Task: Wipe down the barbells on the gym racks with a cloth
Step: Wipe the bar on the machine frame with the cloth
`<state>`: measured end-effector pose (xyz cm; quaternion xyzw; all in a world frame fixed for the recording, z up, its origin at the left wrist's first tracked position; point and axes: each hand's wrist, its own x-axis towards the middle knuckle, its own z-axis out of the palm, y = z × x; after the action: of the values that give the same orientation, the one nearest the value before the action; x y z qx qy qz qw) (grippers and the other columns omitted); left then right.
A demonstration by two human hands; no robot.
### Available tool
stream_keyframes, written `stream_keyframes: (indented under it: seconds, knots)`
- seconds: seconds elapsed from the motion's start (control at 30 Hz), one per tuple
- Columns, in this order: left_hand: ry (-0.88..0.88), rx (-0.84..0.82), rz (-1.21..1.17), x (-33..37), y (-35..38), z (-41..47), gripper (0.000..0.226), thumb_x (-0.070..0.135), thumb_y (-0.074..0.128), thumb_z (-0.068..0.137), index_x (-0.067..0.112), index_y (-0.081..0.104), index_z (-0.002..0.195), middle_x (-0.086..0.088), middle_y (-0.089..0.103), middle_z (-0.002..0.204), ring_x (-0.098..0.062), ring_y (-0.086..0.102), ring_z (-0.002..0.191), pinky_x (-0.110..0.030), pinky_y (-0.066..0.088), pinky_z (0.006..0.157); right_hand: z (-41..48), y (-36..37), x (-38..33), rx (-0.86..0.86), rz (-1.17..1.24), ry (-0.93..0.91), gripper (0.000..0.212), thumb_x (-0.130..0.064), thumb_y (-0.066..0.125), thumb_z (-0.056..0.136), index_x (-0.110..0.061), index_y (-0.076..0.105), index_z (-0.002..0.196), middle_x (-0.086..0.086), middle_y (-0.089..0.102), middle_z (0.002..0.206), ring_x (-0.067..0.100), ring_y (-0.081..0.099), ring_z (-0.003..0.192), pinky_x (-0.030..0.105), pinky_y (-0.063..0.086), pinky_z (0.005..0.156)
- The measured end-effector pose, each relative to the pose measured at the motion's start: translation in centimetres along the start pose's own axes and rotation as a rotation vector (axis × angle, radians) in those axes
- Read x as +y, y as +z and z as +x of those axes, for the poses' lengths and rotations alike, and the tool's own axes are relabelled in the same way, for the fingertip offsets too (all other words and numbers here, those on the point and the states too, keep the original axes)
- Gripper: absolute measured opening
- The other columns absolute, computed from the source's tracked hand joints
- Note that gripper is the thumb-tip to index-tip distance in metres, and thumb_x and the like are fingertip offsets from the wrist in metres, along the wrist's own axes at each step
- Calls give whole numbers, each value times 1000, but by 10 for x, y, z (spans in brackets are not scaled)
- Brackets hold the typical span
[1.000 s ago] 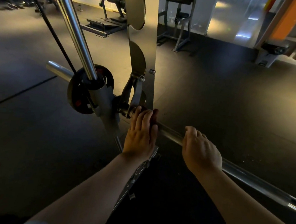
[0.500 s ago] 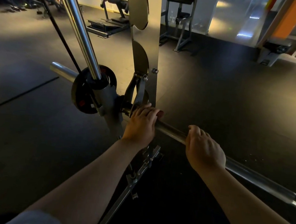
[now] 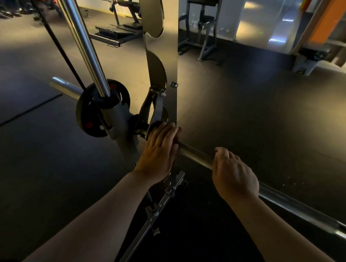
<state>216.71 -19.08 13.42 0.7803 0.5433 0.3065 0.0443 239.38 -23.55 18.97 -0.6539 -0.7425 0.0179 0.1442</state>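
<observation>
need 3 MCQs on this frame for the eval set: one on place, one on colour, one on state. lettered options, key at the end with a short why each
1. Where does the left hand sit on the barbell?
A. At the far right end
B. Right beside the rack upright
C. Out on the loaded sleeve

2. What colour is the weight plate?
A. Black
B. Yellow
C. White

3. What is the right hand doing?
A. Hanging clear of the bar
B. Lying flat on the floor
C. Gripping the barbell

Key:
1 B: the hand lies on the bar where it meets the upright.
2 A: the plate is black, with small red marks.
3 C: its fingers curl over the bar.
</observation>
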Motion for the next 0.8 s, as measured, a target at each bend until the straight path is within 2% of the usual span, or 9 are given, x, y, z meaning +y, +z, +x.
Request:
stream_keyframes:
  seconds: [0.1, 0.17, 0.23, 0.4, 0.47, 0.53, 0.57, 0.67, 0.8]
  knots:
    - [-50, 5, -1, 2, -4, 16, 46, 31, 33, 108, 15, 42, 150, -8, 42, 153, -22, 25, 148, -40, 20, 123, 1, 1, 1, -1, 5, 10, 33, -29, 36, 109, -18, 48, 138, 0, 68, 119, 14, 69, 102, 21, 41, 70]
    - [-181, 51, -64, 22, 2, 16, 42, 28, 35, 105, 15, 49, 143, -9, 49, 143, -22, 32, 141, -43, 28, 119, 0, 3, 2, -6, 16, 17, 33, -30, 36, 109, -19, 48, 137, 0, 69, 117, 14, 69, 99, 21, 41, 69]
    - [-257, 86, -136, 45, 11, 11, 46, 33, 31, 101, 17, 53, 138, -6, 52, 136, -20, 37, 133, -45, 34, 114, -1, 4, 2, -13, 34, 18, 32, -31, 36, 109, -20, 49, 135, -1, 68, 115, 13, 69, 96, 20, 39, 65]
    - [14, -20, -100, 48, 2, 8, 45, 33, 36, 101, 15, 54, 138, -5, 56, 134, -19, 42, 131, -44, 34, 114, 0, 1, 1, -3, 16, 18, 32, -30, 38, 109, -21, 47, 138, -2, 67, 120, 13, 68, 100, 21, 36, 66]
    - [87, -62, -32, 33, -10, 12, 44, 32, 37, 103, 16, 52, 141, -7, 56, 137, -21, 43, 133, -38, 35, 111, 0, 1, 1, 1, 9, 13, 31, -30, 39, 108, -20, 48, 137, -2, 67, 118, 13, 68, 100, 21, 38, 68]
    - [46, -112, -11, 15, -20, 18, 47, 33, 35, 102, 17, 49, 144, -7, 54, 141, -21, 42, 135, -34, 34, 112, -1, 1, 1, 12, 1, 14, 31, -31, 39, 108, -19, 49, 136, -1, 68, 118, 14, 69, 100, 22, 41, 69]
    - [5, -118, -29, 6, -23, 21, 48, 35, 33, 102, 17, 48, 144, -8, 53, 141, -21, 42, 136, -37, 36, 114, -1, 2, 0, 14, -2, 15, 32, -31, 38, 108, -19, 50, 135, 0, 69, 118, 15, 69, 100, 22, 42, 69]
    - [-54, -45, -69, 5, -16, 16, 47, 33, 30, 104, 15, 49, 143, -9, 51, 142, -22, 38, 139, -43, 35, 116, -2, 3, 0, 2, -8, 16, 32, -31, 36, 108, -19, 49, 135, -1, 68, 117, 14, 69, 99, 22, 41, 68]
    - [-110, 68, -136, 24, 14, -12, 50, 33, 31, 107, 15, 34, 153, -8, 31, 157, -23, 12, 153, -44, 14, 124, -2, 1, 1, 8, -1, 9, 32, -32, 36, 109, -21, 48, 136, -3, 67, 116, 12, 68, 98, 21, 38, 69]
